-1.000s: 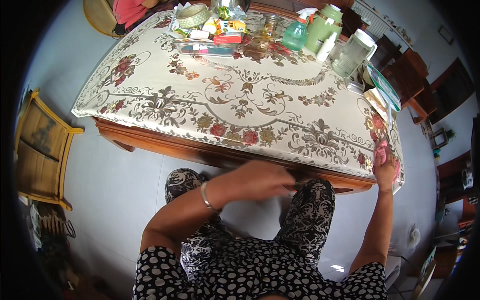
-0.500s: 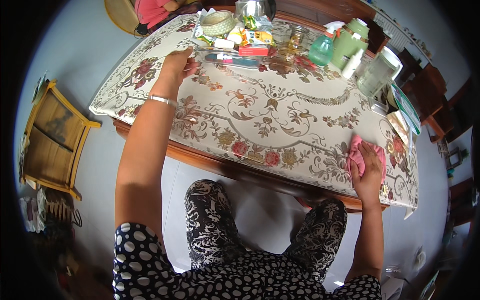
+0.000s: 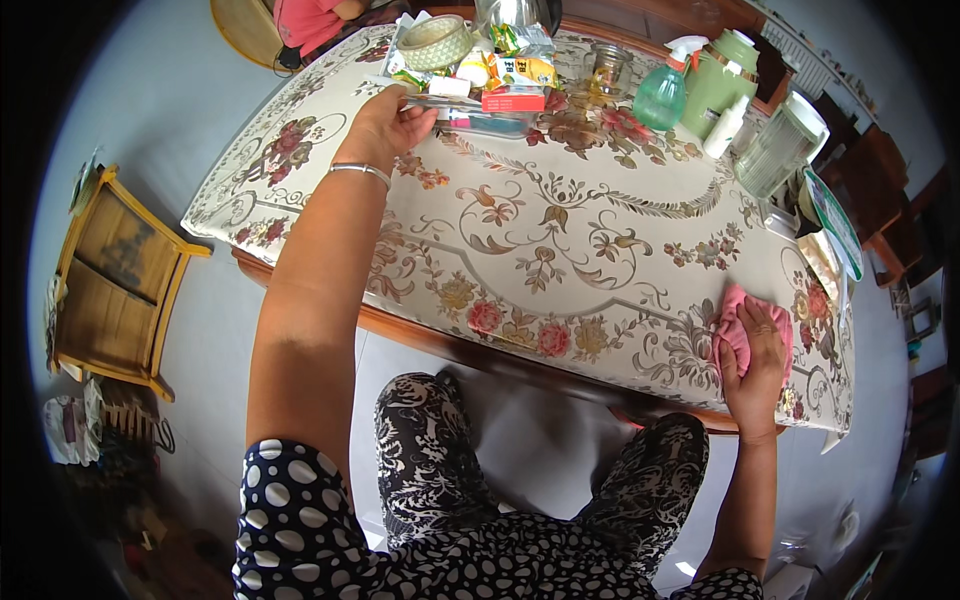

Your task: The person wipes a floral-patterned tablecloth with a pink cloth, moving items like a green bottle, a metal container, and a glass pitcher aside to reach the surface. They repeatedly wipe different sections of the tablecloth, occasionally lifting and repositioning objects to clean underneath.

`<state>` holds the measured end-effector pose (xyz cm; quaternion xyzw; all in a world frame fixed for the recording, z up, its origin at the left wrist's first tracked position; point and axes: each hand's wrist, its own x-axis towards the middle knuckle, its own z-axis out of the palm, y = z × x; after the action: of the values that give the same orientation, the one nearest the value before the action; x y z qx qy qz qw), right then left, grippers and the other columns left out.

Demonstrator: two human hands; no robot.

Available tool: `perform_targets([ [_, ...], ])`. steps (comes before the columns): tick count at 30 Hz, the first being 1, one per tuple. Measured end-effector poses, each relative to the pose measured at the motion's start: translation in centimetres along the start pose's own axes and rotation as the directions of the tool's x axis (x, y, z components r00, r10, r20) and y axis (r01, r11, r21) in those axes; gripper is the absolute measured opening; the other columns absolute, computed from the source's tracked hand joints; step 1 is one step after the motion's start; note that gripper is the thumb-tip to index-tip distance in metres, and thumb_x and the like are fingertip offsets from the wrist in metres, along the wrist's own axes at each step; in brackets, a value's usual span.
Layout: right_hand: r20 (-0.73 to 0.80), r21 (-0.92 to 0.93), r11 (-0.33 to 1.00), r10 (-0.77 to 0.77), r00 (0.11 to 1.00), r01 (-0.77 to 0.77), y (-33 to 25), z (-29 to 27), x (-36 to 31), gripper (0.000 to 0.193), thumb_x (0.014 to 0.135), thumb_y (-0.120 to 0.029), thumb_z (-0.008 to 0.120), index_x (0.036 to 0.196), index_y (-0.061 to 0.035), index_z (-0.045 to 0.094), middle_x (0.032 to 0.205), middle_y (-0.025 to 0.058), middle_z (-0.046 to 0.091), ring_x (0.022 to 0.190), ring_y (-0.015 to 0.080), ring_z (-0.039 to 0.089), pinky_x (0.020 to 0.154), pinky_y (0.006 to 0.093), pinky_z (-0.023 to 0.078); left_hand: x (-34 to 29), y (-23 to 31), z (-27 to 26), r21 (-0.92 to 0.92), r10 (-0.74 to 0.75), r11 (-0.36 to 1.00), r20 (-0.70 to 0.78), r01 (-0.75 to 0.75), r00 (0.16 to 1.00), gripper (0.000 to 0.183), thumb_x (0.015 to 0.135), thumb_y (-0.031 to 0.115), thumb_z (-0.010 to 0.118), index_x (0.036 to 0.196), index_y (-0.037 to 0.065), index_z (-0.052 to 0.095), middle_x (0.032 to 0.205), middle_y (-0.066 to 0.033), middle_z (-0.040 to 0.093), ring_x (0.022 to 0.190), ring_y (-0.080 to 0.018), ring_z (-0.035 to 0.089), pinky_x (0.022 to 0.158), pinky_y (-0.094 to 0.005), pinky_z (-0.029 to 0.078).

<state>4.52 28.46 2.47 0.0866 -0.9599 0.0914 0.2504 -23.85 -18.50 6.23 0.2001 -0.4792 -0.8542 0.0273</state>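
My left hand (image 3: 388,124) reaches across the table to the near left corner of a clear plastic box (image 3: 505,126). Its thumb lies on the top edge and its curled fingers are against the side. Heaped in and over the box are snack packets (image 3: 525,72), a roll of patterned tape (image 3: 434,44), a small white bottle (image 3: 449,87) and a red carton (image 3: 513,100). At the right, my right hand (image 3: 757,352) presses a folded pink cloth (image 3: 737,318) onto the flowered tablecloth (image 3: 560,255), fingers spread over it.
Toward the back right stand a glass jar (image 3: 607,72), a green spray bottle (image 3: 660,95), a green flask (image 3: 718,85), a white bottle (image 3: 727,127) and a clear jug (image 3: 782,145). A wooden chair (image 3: 125,285) is at left. Another person (image 3: 310,25) sits beyond the table.
My left hand has moved right onto the corner of the plastic box. My right hand stays on the pink cloth at about the same place. The whole view has shifted slightly.
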Motion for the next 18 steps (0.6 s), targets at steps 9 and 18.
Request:
perform_targets([
  [9,-0.012,-0.009,1.000,-0.016,1.000,0.016,-0.2,-0.2,0.0,0.046,0.080,-0.015,0.068,0.123,-0.0046,0.057,0.129,0.0130,0.055,0.121,0.0318,0.050,0.104,0.0413,0.036,-0.1,-1.8,0.6,-0.101,0.019,0.995,-0.018,-0.020,1.000,0.013,0.096,0.010,0.049,0.099,-0.002,0.047,0.083,-0.0114,0.052,0.080,-0.0300,0.064,0.073,-0.0432,0.061],
  [18,-0.016,0.012,1.000,0.001,1.000,-0.001,-0.2,-0.1,0.0,0.045,0.080,-0.016,0.068,0.122,-0.0044,0.058,0.129,0.0131,0.056,0.119,0.0320,0.050,0.104,0.0408,0.036,0.9,-1.6,0.9,0.011,0.051,0.999,-0.074,-0.051,0.996,0.014,0.093,0.010,0.053,0.093,-0.004,0.050,0.082,-0.0107,0.052,0.078,-0.0293,0.066,0.067,-0.0365,0.062],
])
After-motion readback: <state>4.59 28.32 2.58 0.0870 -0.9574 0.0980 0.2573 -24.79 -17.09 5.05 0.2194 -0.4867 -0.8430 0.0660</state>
